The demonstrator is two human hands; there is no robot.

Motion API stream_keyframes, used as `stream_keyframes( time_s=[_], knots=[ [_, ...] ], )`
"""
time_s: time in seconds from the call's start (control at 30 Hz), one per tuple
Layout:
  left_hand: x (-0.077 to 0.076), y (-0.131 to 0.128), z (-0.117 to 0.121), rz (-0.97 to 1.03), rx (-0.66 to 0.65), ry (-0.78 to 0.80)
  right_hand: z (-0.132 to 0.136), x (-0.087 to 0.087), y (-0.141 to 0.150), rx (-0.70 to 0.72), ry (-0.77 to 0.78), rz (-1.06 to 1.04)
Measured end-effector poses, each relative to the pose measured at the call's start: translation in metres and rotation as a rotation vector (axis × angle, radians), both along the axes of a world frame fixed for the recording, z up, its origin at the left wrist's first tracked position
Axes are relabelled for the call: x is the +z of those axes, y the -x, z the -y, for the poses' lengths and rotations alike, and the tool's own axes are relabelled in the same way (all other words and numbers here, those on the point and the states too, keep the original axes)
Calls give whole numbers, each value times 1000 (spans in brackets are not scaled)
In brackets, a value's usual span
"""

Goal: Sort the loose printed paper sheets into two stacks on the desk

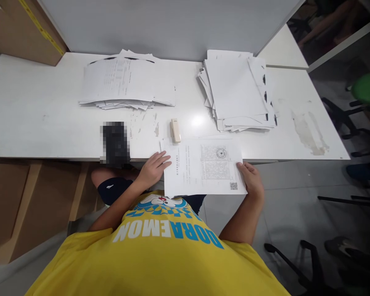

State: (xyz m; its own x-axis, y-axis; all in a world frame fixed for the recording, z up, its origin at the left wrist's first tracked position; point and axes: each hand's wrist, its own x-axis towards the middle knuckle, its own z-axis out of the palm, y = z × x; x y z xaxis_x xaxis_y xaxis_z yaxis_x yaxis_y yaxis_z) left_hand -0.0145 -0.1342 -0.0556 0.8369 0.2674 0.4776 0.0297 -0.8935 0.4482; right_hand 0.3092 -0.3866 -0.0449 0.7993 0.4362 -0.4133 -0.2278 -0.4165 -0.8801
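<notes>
Printed sheets of paper (191, 164), with a round stamp and a QR code, overhang the front edge of the white table. My right hand (252, 177) grips their right edge, thumb on top and the other fingers partly hidden. At the left edge, my left hand (154, 167) rests its outstretched fingertips against the sheets, fingers slightly apart; its thumb is hard to make out. Just beyond the sheets lies a small cream stapler (175, 130). The sheets' edges look slightly offset from one another at the left.
A paper pile (117, 80) lies at the back left of the table (33, 115), another pile (234, 88) at the back right. A blurred-out dark object (115, 142) sits by the front edge. A grey partition (172, 28) rises behind. Chair legs (311, 263) stand on the floor at right.
</notes>
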Motion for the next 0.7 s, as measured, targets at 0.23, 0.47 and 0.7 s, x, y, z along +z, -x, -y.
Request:
stream_keyframes(
  time_s=[0.23,0.47,0.7],
  knots=[
    [15,-12,-10,43,-71,25,3,5,-11,26,-8,-78],
    [24,-60,-25,-88,40,-74,5,7,-11,11,-2,-48],
    [14,-65,-21,-151,107,-153,9,7,-1,-10,57,-15]
  ],
)
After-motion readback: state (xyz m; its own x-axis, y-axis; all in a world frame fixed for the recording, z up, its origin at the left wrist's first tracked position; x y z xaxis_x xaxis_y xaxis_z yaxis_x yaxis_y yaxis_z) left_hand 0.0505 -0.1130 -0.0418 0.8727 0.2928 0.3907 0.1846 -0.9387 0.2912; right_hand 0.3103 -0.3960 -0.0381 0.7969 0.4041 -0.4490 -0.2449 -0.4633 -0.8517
